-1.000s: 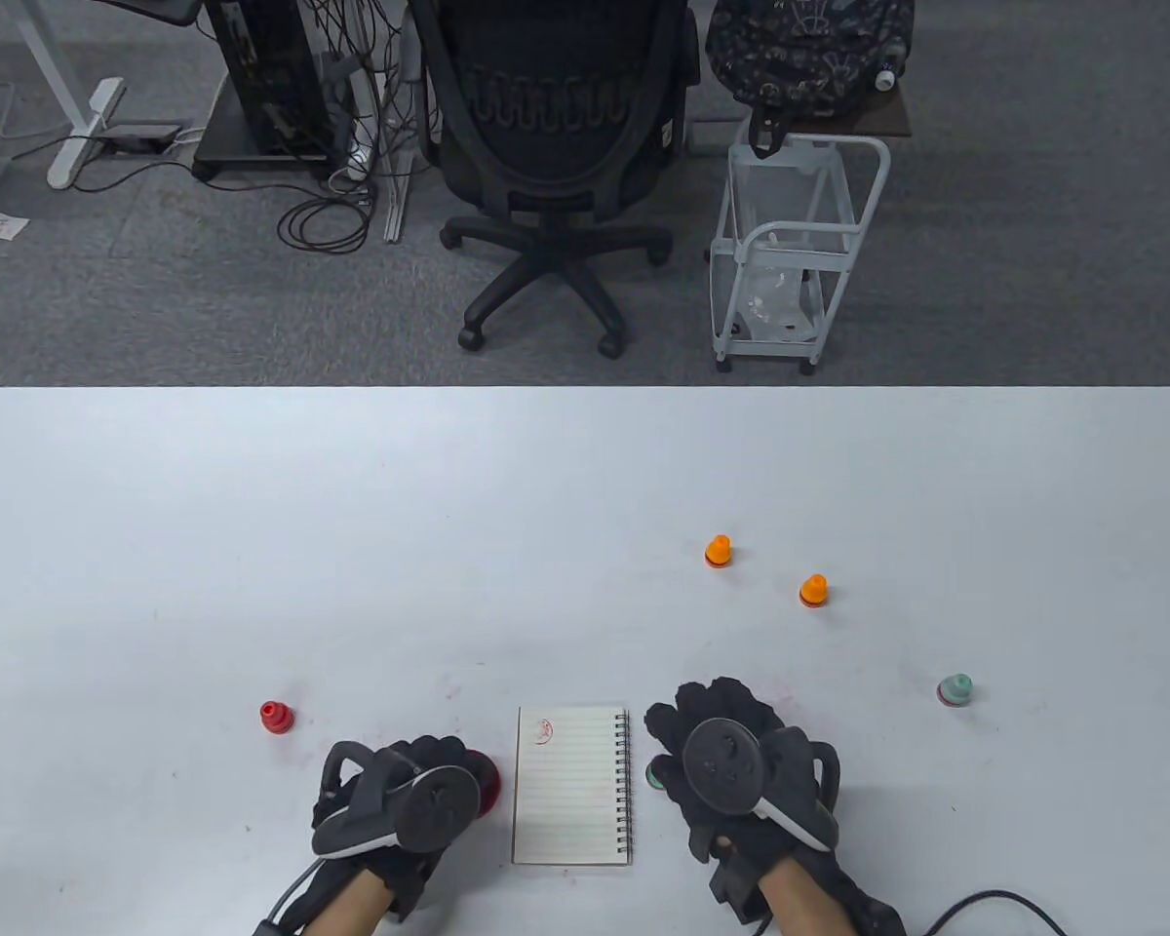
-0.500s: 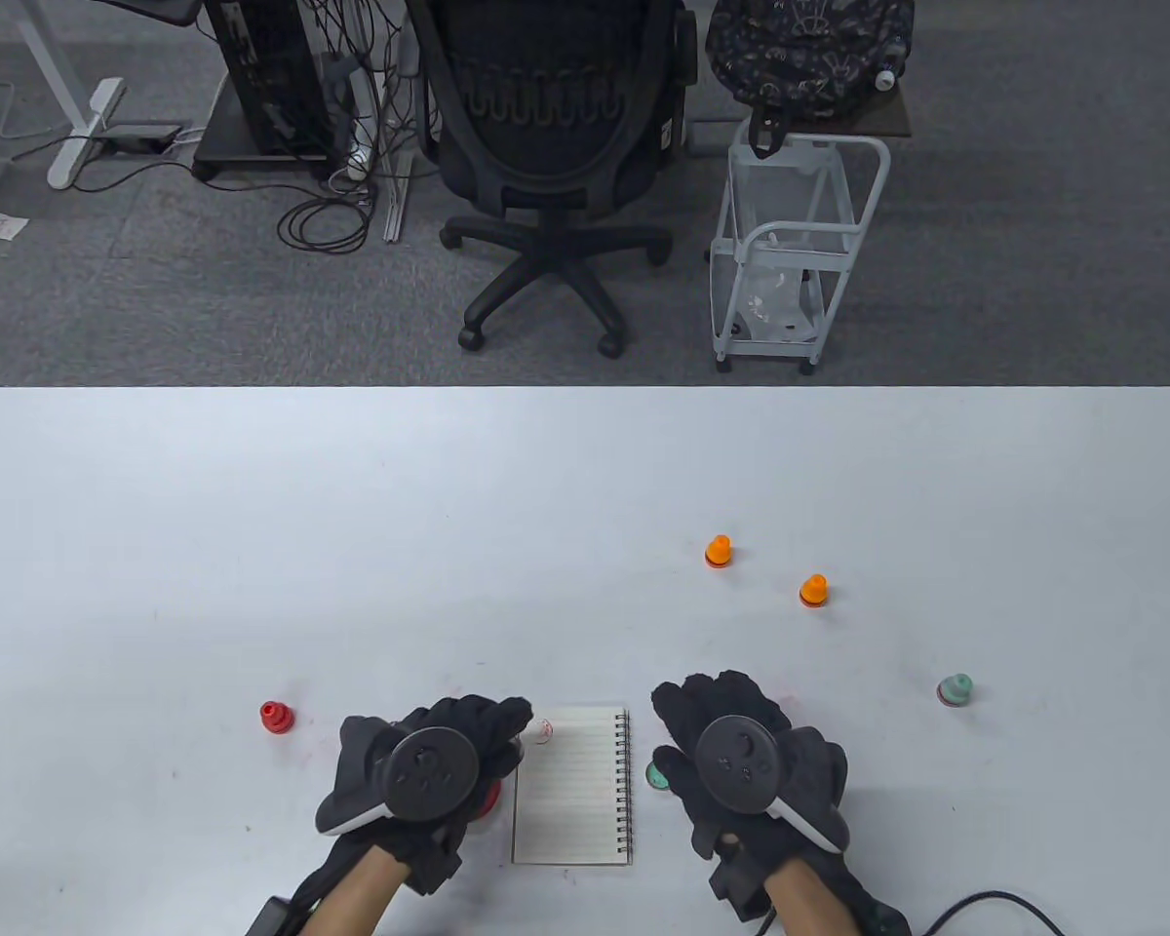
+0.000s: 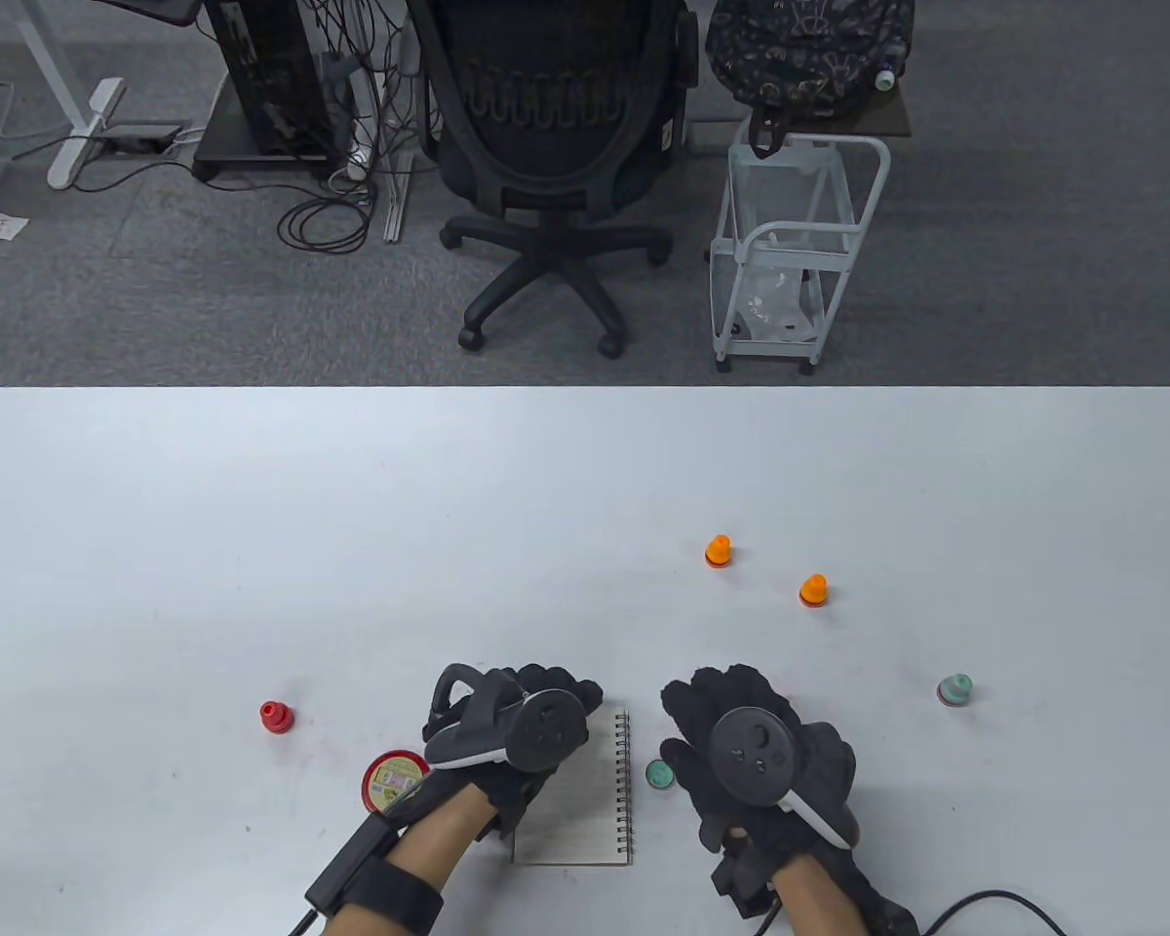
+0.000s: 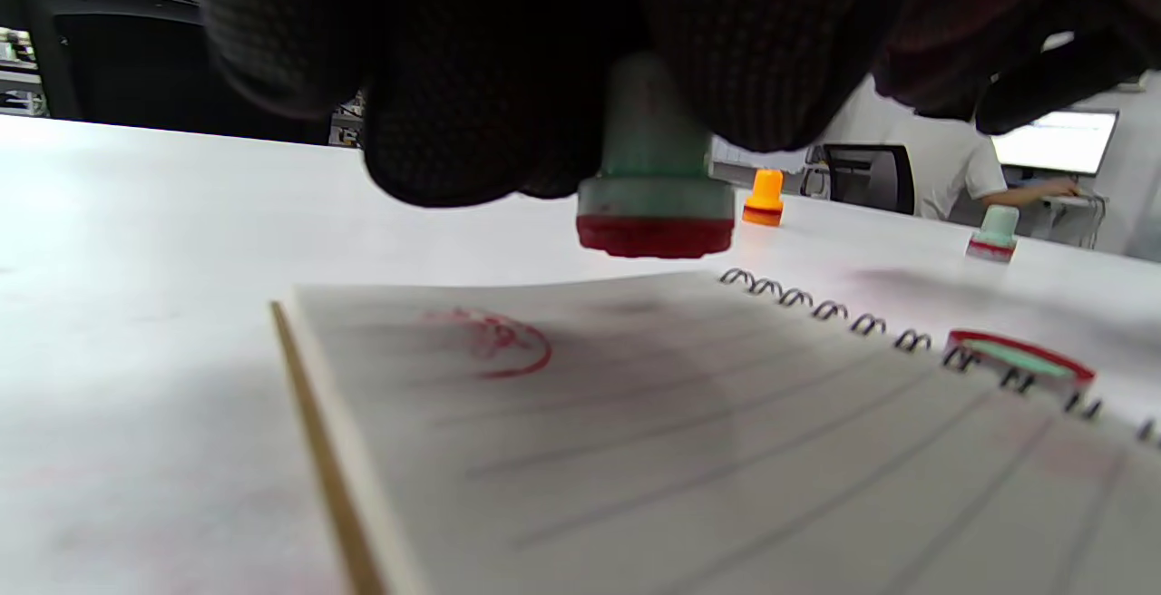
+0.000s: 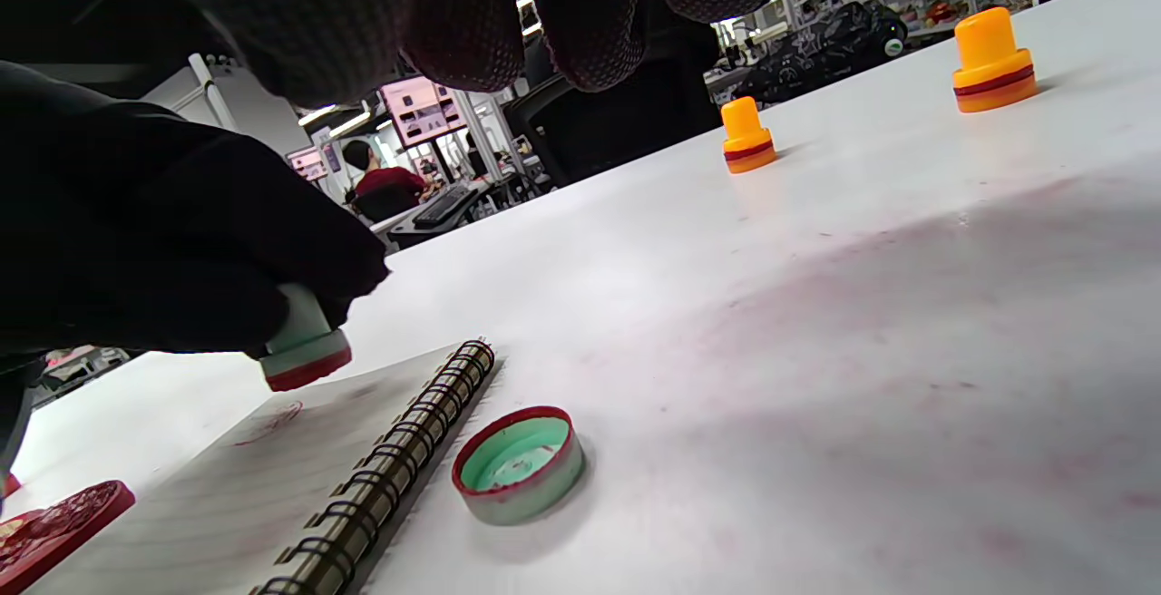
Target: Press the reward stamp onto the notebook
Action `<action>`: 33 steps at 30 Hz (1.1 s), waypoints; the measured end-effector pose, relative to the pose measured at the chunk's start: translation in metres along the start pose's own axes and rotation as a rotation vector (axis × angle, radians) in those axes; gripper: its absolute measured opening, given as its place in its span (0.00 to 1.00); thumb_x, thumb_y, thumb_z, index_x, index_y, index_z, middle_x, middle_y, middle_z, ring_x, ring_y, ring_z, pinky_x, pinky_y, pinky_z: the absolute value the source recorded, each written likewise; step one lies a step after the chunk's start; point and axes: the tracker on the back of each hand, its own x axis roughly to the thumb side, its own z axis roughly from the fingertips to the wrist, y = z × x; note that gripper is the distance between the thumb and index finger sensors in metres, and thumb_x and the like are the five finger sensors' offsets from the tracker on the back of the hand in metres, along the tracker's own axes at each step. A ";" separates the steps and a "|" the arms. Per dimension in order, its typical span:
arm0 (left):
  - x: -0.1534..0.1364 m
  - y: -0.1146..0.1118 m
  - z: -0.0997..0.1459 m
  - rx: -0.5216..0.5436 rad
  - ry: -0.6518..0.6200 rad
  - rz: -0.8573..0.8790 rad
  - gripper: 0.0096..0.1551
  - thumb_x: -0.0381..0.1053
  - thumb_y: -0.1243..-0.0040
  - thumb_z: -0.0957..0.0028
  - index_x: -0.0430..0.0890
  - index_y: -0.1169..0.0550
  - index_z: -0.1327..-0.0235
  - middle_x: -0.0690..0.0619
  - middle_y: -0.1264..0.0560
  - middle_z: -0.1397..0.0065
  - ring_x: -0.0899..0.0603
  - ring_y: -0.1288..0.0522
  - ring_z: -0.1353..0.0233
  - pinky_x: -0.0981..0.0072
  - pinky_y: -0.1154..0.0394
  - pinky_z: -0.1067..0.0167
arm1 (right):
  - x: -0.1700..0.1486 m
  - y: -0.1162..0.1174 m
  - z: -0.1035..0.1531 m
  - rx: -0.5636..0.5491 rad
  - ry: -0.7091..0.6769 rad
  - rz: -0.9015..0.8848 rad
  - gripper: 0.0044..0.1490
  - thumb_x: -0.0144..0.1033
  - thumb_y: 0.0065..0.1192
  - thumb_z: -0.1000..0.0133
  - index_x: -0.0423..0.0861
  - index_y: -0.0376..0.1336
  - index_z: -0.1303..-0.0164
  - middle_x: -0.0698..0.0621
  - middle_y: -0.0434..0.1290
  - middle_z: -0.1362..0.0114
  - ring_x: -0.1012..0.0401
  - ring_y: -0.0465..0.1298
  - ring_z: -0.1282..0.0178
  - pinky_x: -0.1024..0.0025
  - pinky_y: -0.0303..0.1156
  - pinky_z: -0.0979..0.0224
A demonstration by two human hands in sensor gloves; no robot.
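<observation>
Overhead, ink-smudged white table [image 3: 351, 507], grey carpet [image 3: 1033, 244], office chair [image 3: 551, 166] behind

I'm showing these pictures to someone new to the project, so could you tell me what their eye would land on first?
Most likely the left hand over the far end of the spiral notebook, pinching a mint-green stamp just above the page, beside a red imprint already there. Next, the stamp's open cap lying by the spiral binding, and the two orange stamps standing farther out on the white table.

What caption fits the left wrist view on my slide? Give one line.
Left hand holds a green stamp just above the notebook page, beside an earlier red imprint.
</observation>
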 end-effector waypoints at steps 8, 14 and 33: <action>0.005 -0.014 -0.013 -0.029 -0.002 0.055 0.25 0.46 0.29 0.54 0.44 0.16 0.42 0.45 0.18 0.41 0.40 0.17 0.49 0.47 0.22 0.45 | -0.002 0.004 -0.003 0.058 0.008 0.010 0.37 0.48 0.62 0.51 0.52 0.60 0.31 0.46 0.57 0.20 0.38 0.52 0.19 0.32 0.52 0.24; 0.005 -0.008 -0.028 -0.110 0.012 0.020 0.24 0.47 0.24 0.63 0.47 0.12 0.52 0.47 0.14 0.47 0.44 0.14 0.54 0.53 0.18 0.49 | -0.001 0.006 -0.005 0.080 0.008 0.011 0.37 0.49 0.61 0.51 0.52 0.60 0.31 0.46 0.57 0.20 0.38 0.51 0.18 0.32 0.52 0.24; 0.028 -0.002 -0.053 -0.261 -0.107 -0.218 0.23 0.50 0.21 0.70 0.49 0.09 0.60 0.47 0.12 0.53 0.47 0.10 0.60 0.58 0.14 0.53 | 0.002 0.010 -0.006 0.127 0.015 0.034 0.37 0.49 0.61 0.51 0.51 0.60 0.31 0.45 0.57 0.20 0.38 0.51 0.19 0.32 0.52 0.24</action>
